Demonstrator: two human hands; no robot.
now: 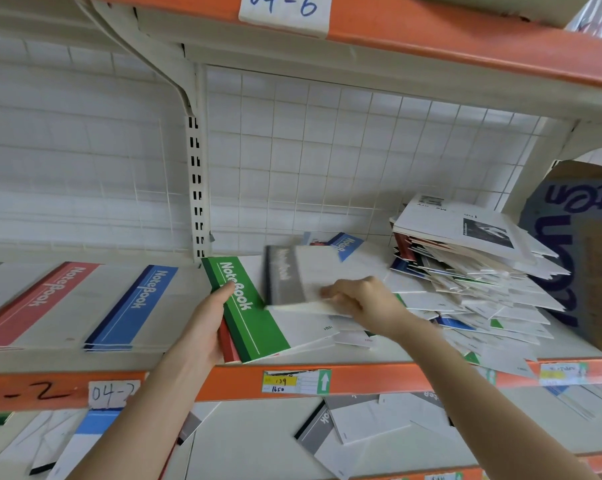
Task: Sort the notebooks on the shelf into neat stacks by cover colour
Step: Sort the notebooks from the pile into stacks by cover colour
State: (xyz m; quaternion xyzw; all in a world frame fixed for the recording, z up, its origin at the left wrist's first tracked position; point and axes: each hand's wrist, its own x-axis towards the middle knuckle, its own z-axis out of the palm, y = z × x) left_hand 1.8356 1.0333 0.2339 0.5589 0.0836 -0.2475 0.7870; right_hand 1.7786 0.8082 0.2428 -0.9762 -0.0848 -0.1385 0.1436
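My left hand [206, 327] grips the spine edge of a small stack topped by a green-striped notebook [258, 313], with a red-spined one under it, near the shelf's front. My right hand [358, 303] holds a grey-striped notebook [292, 275] by its lower edge, lifted and tilted above the green one. A red-striped stack [46, 299] and a blue-striped stack [133, 306] lie flat on the left. A messy heap of mixed notebooks [472, 271] slumps on the right. A blue-striped notebook [348, 244] lies at the back.
The orange shelf edge [368, 379] carries price tags and handwritten labels. A cardboard box [579, 258] stands at the far right. A white wire grid forms the back wall. On the lower shelf lie several loose grey and blue notebooks [330, 427].
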